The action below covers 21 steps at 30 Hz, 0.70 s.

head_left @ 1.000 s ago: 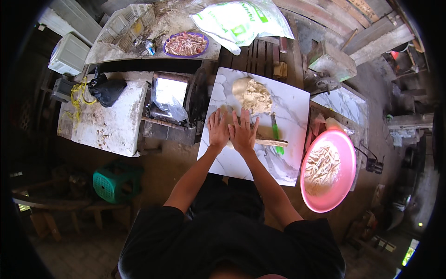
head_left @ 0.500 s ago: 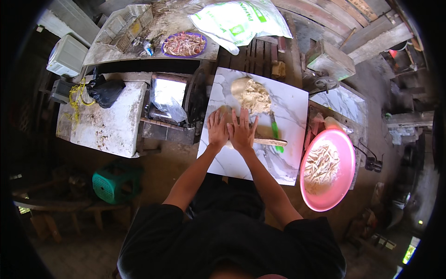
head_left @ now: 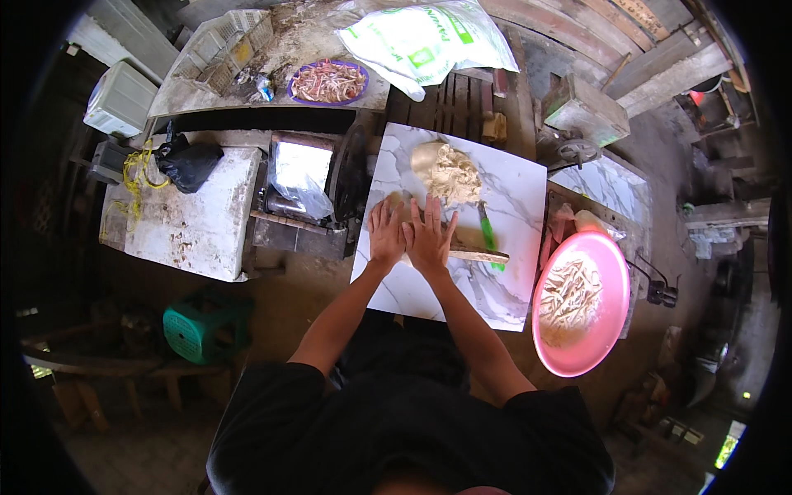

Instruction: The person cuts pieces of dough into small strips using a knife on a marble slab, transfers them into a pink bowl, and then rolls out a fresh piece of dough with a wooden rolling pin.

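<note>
Both hands lie flat, side by side, on a white marble-patterned board point(head_left: 503, 293). My left hand point(head_left: 386, 233) and my right hand point(head_left: 428, 239) are open, fingers stretched forward and nearly touching at the thumbs. A pale edge, perhaps dough, shows beneath them; most of it is hidden. Just beyond the fingertips sits a large, crumbly beige lump of dough point(head_left: 450, 172). From beside my right hand a wooden stick point(head_left: 480, 255) points to the right, its near end hidden. Close to it lies a knife with a green handle point(head_left: 487, 231).
At right stands a pink basin point(head_left: 620, 309) holding pale floured strips. A hand-cranked machine point(head_left: 340, 177) adjoins the board's left side. Farther back are a purple-rimmed plate point(head_left: 364, 92) of reddish strips and a white-and-green sack point(head_left: 445, 41). A green stool point(head_left: 186, 330) stands lower left.
Both hands remain flat in nearly the same place, with only a very slight shift. The dough lump, stick and knife stay where they were.
</note>
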Each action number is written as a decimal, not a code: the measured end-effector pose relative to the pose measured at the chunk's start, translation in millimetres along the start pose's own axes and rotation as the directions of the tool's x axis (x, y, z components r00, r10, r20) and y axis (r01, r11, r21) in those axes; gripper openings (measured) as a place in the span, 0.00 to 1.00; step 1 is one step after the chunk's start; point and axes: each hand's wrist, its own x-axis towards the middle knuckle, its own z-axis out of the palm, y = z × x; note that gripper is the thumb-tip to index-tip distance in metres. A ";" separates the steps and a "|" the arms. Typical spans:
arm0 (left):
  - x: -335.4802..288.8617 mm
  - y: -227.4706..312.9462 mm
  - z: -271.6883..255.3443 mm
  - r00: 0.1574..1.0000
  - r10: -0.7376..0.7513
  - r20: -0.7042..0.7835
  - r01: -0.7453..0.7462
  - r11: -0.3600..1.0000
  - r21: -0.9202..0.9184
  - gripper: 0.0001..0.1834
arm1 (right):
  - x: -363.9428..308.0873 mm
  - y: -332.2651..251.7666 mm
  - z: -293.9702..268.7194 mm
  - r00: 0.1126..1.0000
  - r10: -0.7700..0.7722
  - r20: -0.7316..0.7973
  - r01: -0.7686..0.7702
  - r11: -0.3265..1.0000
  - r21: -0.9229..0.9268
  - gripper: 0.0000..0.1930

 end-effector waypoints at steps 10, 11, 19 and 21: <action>37.6 5.7 9.6 0.998 -0.056 0.029 0.054 0.997 0.047 0.22 | 35.0 15.7 10.1 0.999 0.039 -0.015 -0.039 0.999 -0.009 0.26; 33.2 5.8 8.5 0.998 -0.053 0.027 0.052 0.998 0.046 0.22 | 29.5 14.1 8.8 0.999 0.040 -0.017 -0.040 0.999 -0.010 0.26; 14.9 -4.7 1.6 0.997 0.033 0.067 -0.031 0.999 -0.021 0.21 | 11.6 3.2 2.2 1.000 0.021 0.024 -0.021 1.000 0.009 0.25; 28.9 -0.6 8.8 0.999 0.012 0.036 -0.014 0.998 0.054 0.20 | 25.4 11.6 6.5 1.000 0.006 -0.026 -0.005 1.000 0.021 0.26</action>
